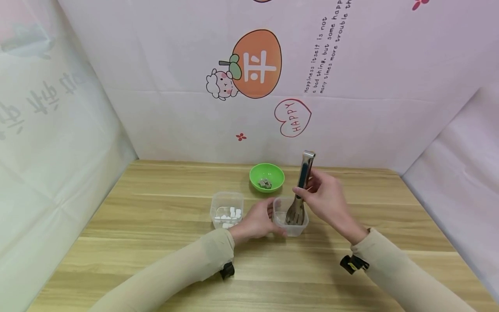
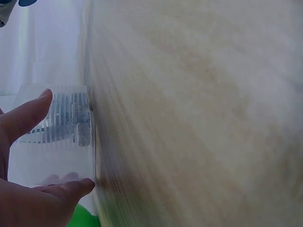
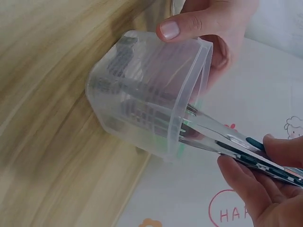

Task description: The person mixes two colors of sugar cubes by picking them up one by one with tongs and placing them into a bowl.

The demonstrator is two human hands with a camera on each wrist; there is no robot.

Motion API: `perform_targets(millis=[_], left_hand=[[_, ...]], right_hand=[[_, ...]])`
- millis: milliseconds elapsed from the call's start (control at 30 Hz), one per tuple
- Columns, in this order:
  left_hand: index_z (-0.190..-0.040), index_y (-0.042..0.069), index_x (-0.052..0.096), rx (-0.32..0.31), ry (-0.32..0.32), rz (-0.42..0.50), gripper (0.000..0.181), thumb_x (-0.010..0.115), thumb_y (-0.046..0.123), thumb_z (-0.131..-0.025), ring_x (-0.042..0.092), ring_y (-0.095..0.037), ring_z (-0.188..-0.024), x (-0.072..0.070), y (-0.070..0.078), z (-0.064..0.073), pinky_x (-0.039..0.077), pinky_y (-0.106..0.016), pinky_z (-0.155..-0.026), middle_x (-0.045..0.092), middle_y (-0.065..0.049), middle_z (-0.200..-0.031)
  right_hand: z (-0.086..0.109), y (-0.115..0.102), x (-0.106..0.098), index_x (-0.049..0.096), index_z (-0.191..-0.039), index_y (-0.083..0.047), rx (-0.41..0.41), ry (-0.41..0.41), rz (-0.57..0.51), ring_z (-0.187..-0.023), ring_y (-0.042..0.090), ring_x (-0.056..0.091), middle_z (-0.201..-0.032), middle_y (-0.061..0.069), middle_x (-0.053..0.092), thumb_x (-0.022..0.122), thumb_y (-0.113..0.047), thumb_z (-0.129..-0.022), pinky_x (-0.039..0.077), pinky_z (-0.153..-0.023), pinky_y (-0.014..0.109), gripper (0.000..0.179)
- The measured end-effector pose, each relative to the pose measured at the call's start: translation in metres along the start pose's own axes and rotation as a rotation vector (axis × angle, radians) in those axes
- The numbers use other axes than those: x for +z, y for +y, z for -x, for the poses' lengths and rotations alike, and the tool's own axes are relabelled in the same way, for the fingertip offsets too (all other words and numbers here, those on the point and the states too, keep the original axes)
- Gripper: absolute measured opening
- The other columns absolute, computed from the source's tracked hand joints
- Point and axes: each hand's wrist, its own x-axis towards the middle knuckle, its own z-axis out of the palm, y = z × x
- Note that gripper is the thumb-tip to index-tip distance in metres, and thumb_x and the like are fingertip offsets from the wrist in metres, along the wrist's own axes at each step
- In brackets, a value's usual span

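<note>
My left hand (image 1: 256,220) grips the side of a clear plastic container (image 1: 293,232), thumb at the near side and fingers round the left. My right hand (image 1: 325,198) holds metal food tongs (image 1: 305,171) with dark green grips, near upright, tips down inside that container. In the right wrist view the tongs (image 3: 222,135) pass through the open mouth, their ends blurred behind the ribbed wall. A small greyish lump (image 2: 83,135) shows faintly through the plastic in the left wrist view; whether the tongs pinch it, I cannot tell.
Left of the left hand stands a second clear container (image 1: 227,199) with several white pieces (image 1: 234,212) in it. Behind, a green bowl (image 1: 255,173) holds several grey-brown pieces (image 1: 265,183). A printed cloth (image 1: 187,125) hangs along the back edge of the wooden table (image 1: 163,208).
</note>
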Motion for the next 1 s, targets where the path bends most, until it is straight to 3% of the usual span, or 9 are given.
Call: perform_targets(millis=[367, 633, 1000], left_hand=[[-0.153, 0.002, 0.049, 0.011, 0.000, -0.004, 0.101, 0.100, 0.004, -0.066, 0.056, -0.032, -0.136, -0.001, -0.002, 0.000, 0.046, -0.039, -0.116, 0.058, -0.015, -0.149], [-0.151, 0.002, 0.049, 0.013, 0.002, 0.004, 0.099, 0.100, 0.003, -0.066, 0.056, -0.033, -0.137, -0.001, -0.003, -0.001, 0.045, -0.041, -0.117, 0.059, -0.016, -0.148], [-0.149, 0.007, 0.053, 0.024, 0.002, -0.032, 0.097, 0.100, 0.004, -0.065, 0.060, -0.023, -0.131, -0.001, -0.001, 0.001, 0.047, -0.037, -0.114, 0.064, -0.006, -0.141]], right_hand=[[-0.003, 0.000, 0.012, 0.067, -0.094, -0.005, 0.012, -0.014, 0.059, -0.065, 0.020, 0.066, -0.075, 0.005, 0.070, 0.084, -0.005, -0.088, 0.057, -0.054, 0.029, 0.018], [-0.003, 0.001, 0.012, 0.068, -0.096, -0.003, 0.023, -0.006, 0.038, -0.065, 0.021, 0.065, -0.076, 0.007, 0.070, 0.083, -0.003, -0.088, 0.056, -0.054, 0.028, 0.017], [-0.006, 0.008, 0.018, 0.068, -0.096, -0.003, -0.034, 0.131, -0.048, -0.068, 0.020, 0.067, -0.079, 0.008, 0.071, 0.084, -0.004, -0.090, 0.056, -0.057, 0.020, 0.017]])
